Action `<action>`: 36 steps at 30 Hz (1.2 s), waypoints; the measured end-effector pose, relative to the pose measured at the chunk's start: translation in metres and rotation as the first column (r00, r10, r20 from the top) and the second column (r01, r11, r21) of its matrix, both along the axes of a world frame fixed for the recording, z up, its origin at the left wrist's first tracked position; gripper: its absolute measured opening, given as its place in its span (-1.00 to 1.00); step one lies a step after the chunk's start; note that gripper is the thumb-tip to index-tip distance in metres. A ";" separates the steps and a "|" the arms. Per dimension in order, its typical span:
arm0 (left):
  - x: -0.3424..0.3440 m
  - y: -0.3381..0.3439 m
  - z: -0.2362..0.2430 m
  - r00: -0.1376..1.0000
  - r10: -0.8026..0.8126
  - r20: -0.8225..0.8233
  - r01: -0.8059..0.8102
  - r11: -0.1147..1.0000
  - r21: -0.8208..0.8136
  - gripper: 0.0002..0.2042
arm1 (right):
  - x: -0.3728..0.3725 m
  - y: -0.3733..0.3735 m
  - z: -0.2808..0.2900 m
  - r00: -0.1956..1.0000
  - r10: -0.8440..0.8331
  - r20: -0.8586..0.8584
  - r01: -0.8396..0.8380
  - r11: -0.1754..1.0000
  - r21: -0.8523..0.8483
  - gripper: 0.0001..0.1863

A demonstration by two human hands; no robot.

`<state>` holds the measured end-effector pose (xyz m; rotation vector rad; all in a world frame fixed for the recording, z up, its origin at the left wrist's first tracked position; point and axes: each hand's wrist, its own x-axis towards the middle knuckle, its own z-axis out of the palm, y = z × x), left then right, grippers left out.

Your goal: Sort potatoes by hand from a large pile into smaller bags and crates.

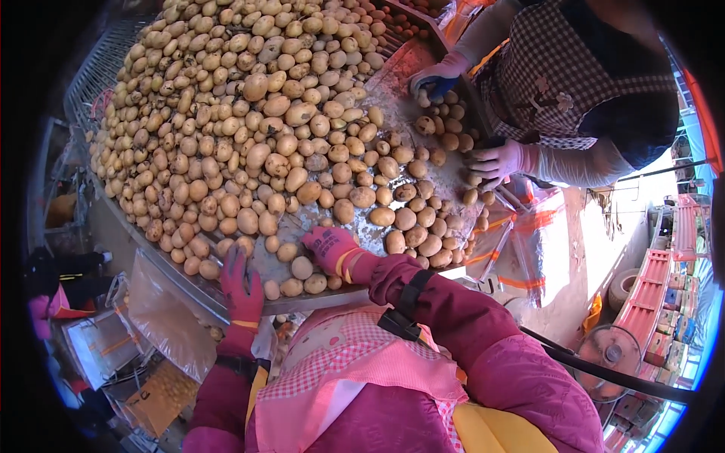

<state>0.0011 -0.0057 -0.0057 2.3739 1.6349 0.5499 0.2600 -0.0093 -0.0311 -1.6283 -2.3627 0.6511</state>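
Potatoes (257,154) lie heaped on a metal sorting tray (362,226) in front of me. My left hand (242,291), in a pink glove, is at the near rim, fingers apart and pointing up among the potatoes, gripping none. My right hand (329,246), also pink-gloved, reaches onto the tray beside a few loose potatoes (301,266); its fingers are bent down, and whatever is under them is hidden.
Across the right corner, a co-worker in a checked apron (559,83) has gloved hands (495,161) among potatoes. Plastic bags (162,317) hang below the left rim. Red conveyor sections (649,291), a tyre (623,287) and a round fan-like object (608,355) stand right.
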 end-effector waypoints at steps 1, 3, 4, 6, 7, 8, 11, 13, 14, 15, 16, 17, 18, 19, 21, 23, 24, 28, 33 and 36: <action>0.013 0.000 0.005 0.940 -0.011 0.340 0.084 0.976 -0.202 -0.48 | 0.012 -0.005 0.012 0.993 -0.041 -0.114 0.023 0.988 -0.152 -0.76; 0.044 0.012 0.011 0.710 0.095 0.697 0.375 0.788 -0.489 -0.51 | 0.019 -0.013 0.035 0.985 0.010 -0.170 -0.017 0.999 -0.039 -0.64; 0.057 0.011 0.017 0.625 0.111 0.773 0.516 0.684 -0.515 -0.52 | 0.019 -0.015 0.046 0.980 0.002 -0.197 -0.017 0.997 -0.076 -0.64; 0.080 0.005 0.025 0.555 -0.068 0.829 0.613 0.707 -0.353 -0.54 | 0.016 -0.017 0.063 0.916 0.290 -0.278 -0.191 0.923 0.333 -0.68; 0.089 0.005 0.028 0.449 -0.250 0.858 0.678 0.721 -0.145 -0.55 | 0.012 -0.017 0.070 0.921 0.298 -0.252 -0.184 0.900 0.395 -0.63; 0.095 0.005 0.030 0.449 -0.307 0.839 0.683 0.723 -0.101 -0.55 | 0.010 -0.015 0.075 0.933 0.279 -0.228 -0.185 0.914 0.362 -0.63; 0.094 0.005 0.032 0.469 -0.238 0.850 0.558 0.826 -0.077 -0.54 | 0.019 -0.013 0.085 0.914 0.280 -0.293 -0.160 0.913 0.374 -0.41; 0.075 0.011 0.031 0.092 0.769 0.633 0.833 0.288 -0.472 -0.48 | 0.039 -0.011 0.087 0.917 0.229 -0.328 -0.113 0.934 0.338 -0.37; 0.063 0.014 0.029 0.057 0.928 0.368 0.882 0.126 -0.455 -0.46 | 0.051 -0.011 0.086 0.920 0.186 -0.344 -0.078 0.949 0.305 -0.33; 0.052 0.016 0.025 0.082 0.894 0.441 0.764 0.228 -0.603 -0.51 | 0.064 -0.007 0.083 0.929 0.048 -0.367 0.040 0.972 0.231 -0.32; 0.041 0.018 0.021 0.122 0.855 0.503 0.614 0.333 -0.716 -0.56 | 0.082 0.001 0.078 0.944 -0.073 -0.321 0.124 0.982 0.142 -0.32; 0.031 0.018 0.016 0.177 0.817 0.549 0.438 0.434 -0.787 -0.61 | 0.098 0.010 0.071 0.948 -0.187 -0.259 0.208 0.976 0.056 -0.31; 0.022 0.018 0.010 0.243 0.779 0.578 0.248 0.526 -0.813 -0.65 | 0.109 0.018 0.061 0.937 -0.342 -0.071 0.336 0.937 -0.093 -0.32; 0.013 0.016 0.003 0.318 0.744 0.588 0.053 0.605 -0.794 -0.68 | 0.112 0.022 0.051 0.948 -0.292 -0.127 0.289 0.956 -0.043 -0.32; 0.000 0.007 -0.010 0.419 0.675 0.607 -0.052 0.685 -0.727 -0.68 | 0.116 0.031 0.033 0.947 -0.184 0.263 0.249 0.938 -0.239 -0.29; -0.010 -0.006 -0.022 0.627 0.528 0.573 -0.213 0.824 -0.525 -0.67 | 0.120 0.034 0.021 0.965 -0.237 0.110 0.257 0.936 -0.239 -0.34; -0.014 -0.011 -0.028 0.722 0.456 0.520 -0.265 0.877 -0.400 -0.65 | 0.122 0.035 0.018 0.958 -0.282 -0.049 0.261 0.929 -0.262 -0.39; -0.025 -0.024 -0.047 0.827 0.405 0.391 -0.315 0.908 -0.275 -0.63 | 0.144 0.047 0.010 0.262 -0.788 -0.557 0.194 0.608 -0.770 -0.76; -0.024 -0.014 -0.046 0.893 0.328 0.307 -0.286 0.942 -0.175 -0.64 | 0.156 0.131 0.000 0.695 -0.485 -0.532 0.456 0.868 -0.196 -0.58; -0.017 -0.010 -0.035 0.910 0.294 0.292 -0.267 0.955 -0.130 -0.64 | 0.146 0.179 0.010 0.956 -0.291 -0.027 0.292 0.946 0.140 -0.42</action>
